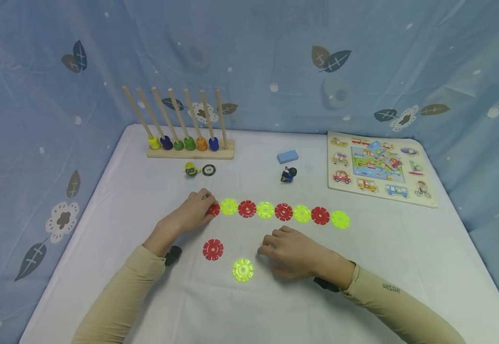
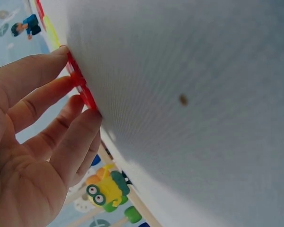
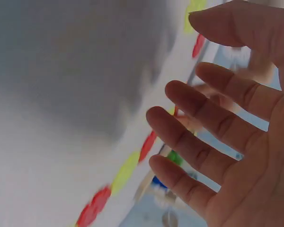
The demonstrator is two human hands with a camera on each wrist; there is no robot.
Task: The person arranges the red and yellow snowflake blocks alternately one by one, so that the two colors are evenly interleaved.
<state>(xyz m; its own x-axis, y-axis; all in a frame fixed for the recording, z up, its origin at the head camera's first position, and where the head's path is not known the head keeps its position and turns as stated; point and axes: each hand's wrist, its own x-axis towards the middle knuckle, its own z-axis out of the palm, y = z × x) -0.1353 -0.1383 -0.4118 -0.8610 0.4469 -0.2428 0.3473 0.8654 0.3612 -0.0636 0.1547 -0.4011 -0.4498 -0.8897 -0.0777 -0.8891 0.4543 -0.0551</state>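
Note:
My left hand [image 1: 195, 210] holds a red notched plastic snowflake disc [image 1: 213, 209] at the left end of a row. In the left wrist view, thumb and fingertips lie round the edge of this red disc [image 2: 80, 82], flat against the white cloth. Rightward the row alternates yellow-green and red, ending in a yellow-green disc [image 1: 340, 219]. My right hand [image 1: 294, 253] hovers below the row, holding nothing; the right wrist view shows its fingers [image 3: 194, 137] loosely spread. Between the hands, nearer the body, lie a loose red disc [image 1: 212, 250] and a loose yellow-green disc [image 1: 243, 270].
A wooden peg rack [image 1: 191, 153] with coloured beads stands at the back left. Before it are a small yellow figure [image 1: 191, 168] and a round black token [image 1: 208, 170]. A blue block [image 1: 287, 156], a dark figurine [image 1: 288, 175] and a vehicle puzzle board [image 1: 380, 188] lie further right.

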